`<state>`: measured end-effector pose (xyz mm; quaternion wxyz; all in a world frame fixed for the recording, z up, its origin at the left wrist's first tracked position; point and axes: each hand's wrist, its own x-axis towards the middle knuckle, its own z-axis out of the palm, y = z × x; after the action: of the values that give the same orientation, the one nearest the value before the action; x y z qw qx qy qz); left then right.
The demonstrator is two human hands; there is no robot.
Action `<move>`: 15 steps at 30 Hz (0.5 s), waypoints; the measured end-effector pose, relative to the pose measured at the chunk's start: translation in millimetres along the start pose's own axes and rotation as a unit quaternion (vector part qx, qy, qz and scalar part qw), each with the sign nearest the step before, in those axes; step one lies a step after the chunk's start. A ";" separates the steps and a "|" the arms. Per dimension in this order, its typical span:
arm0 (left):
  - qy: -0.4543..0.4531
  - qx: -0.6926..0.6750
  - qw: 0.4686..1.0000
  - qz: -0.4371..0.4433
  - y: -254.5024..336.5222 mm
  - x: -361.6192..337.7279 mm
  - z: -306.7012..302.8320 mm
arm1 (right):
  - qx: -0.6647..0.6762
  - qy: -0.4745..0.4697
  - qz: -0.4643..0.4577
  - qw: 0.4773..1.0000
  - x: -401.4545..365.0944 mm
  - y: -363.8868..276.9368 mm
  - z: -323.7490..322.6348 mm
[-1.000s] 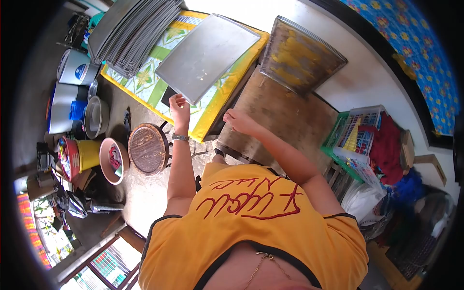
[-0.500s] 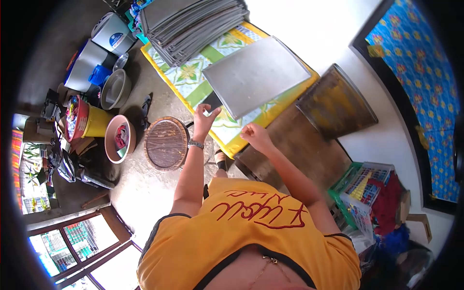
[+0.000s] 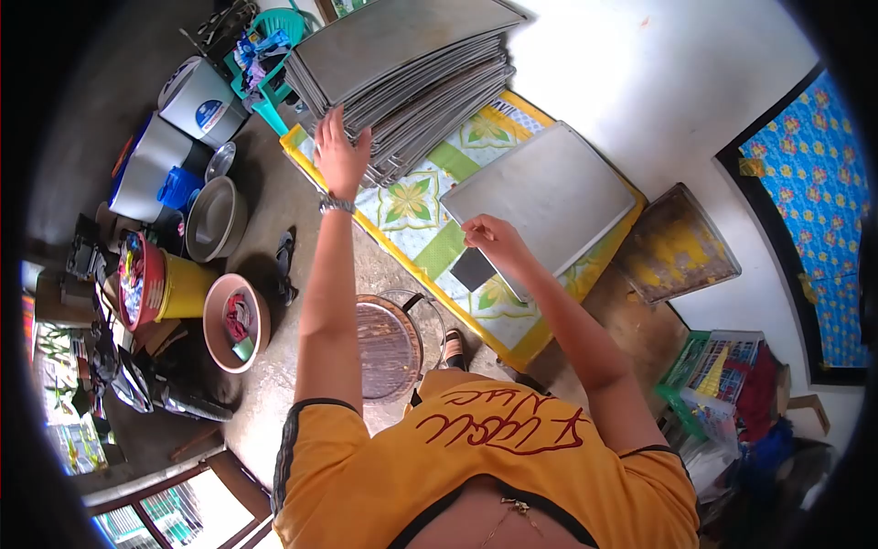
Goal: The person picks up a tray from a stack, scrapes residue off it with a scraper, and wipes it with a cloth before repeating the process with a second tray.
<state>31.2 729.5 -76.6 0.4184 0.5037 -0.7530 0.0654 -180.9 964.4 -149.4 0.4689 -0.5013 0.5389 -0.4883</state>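
Observation:
My left hand (image 3: 341,156) is raised with fingers apart, right at the near-left edge of a tall stack of thin grey metal trays (image 3: 412,50). Its fingertips overlap the lower trays, and a metal watch (image 3: 337,203) is on the wrist. A single grey metal tray (image 3: 558,197) lies flat on the table, to the right of the stack. Over that tray's left edge is my right hand (image 3: 494,242), its fingers curled and pinched together; I cannot tell whether they hold anything small. Just below it, a dark flat square (image 3: 473,270) lies beside the tray.
A patterned cloth with yellow borders covers the table (image 3: 430,261). A round wooden stool (image 3: 384,352) stands close in front of me. Basins (image 3: 236,320) and buckets (image 3: 178,284) line the left floor. At right, a stained metal sheet (image 3: 681,245) leans near the wall, above crates (image 3: 718,366).
My left hand has moved forward and left from the table's near edge to the stack, its fingers spreading. My right hand has moved forward over the single tray's edge, still curled. The view has shifted.

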 end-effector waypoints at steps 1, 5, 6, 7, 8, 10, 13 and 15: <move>-0.006 0.042 0.999 0.012 -2.7 15.8 0.7 | -0.041 -0.008 0.034 0.999 8.1 -18.0 7.6; -0.047 0.066 0.996 0.045 -17.1 59.4 14.2 | -0.102 0.002 0.157 0.982 29.2 -31.5 35.2; -0.039 0.069 0.996 0.051 -16.3 62.0 17.8 | -0.094 0.016 0.183 0.979 32.7 -23.8 37.2; -0.032 0.073 0.995 0.056 -14.7 62.4 20.2 | -0.171 0.041 0.165 0.970 35.2 -7.4 33.1; 0.007 0.071 0.995 0.072 -5.1 54.4 19.8 | -0.247 0.064 0.148 0.955 35.8 19.3 23.5; 0.024 0.026 0.991 0.130 14.1 18.7 28.1 | -0.280 0.104 0.112 0.948 31.0 73.4 -6.9; -0.088 -0.047 0.975 0.200 28.6 -68.7 62.0 | -0.417 0.288 0.128 0.852 11.6 141.9 -71.8; -0.255 -0.049 0.953 0.154 33.6 -122.2 84.8 | -0.403 0.389 0.247 0.790 2.7 154.7 -115.1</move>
<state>-26.5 787.7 -205.1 0.2214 0.3606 -0.9052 -0.0388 -308.3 971.4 -294.0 0.0795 -0.2620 0.9293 -0.2479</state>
